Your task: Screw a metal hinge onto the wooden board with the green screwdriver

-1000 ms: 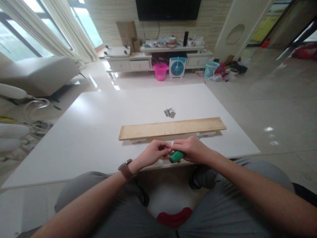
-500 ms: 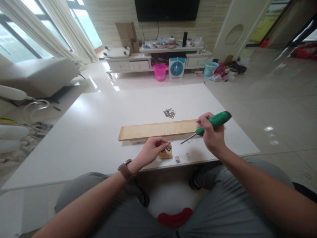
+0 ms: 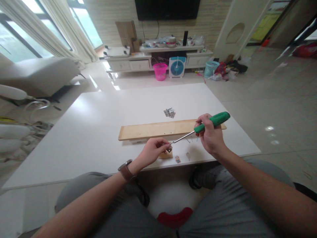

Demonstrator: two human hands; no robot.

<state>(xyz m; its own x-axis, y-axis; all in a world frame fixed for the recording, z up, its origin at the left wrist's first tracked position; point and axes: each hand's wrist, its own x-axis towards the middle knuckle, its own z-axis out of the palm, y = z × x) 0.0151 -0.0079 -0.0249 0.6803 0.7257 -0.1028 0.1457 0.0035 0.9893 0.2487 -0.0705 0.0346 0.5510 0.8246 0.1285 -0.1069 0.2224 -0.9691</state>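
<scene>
My right hand [image 3: 210,134] is closed round the green handle of a screwdriver [image 3: 218,119], whose shaft slants down to the left. Its tip meets a small screw [image 3: 170,143] pinched between the thumb and fingers of my left hand [image 3: 157,147]. Just under those fingertips is a small metal hinge [image 3: 169,149], over a little wooden block [image 3: 166,155]; whether my fingers also grip the hinge is hard to see. Behind both hands lies a long wooden board [image 3: 148,130] with two dark holes near its front edge.
Several loose hinges and screws [image 3: 169,113] lie beyond the board on the white table [image 3: 99,112]. More screws [image 3: 192,140] are between the board and my right hand. A cartoon-figure piece [image 3: 177,159] and a small pale item [image 3: 188,156] sit near the front edge.
My right hand has brought the screwdriver left, so its tip now reaches the screw at my left fingertips. The left hand has barely moved.
</scene>
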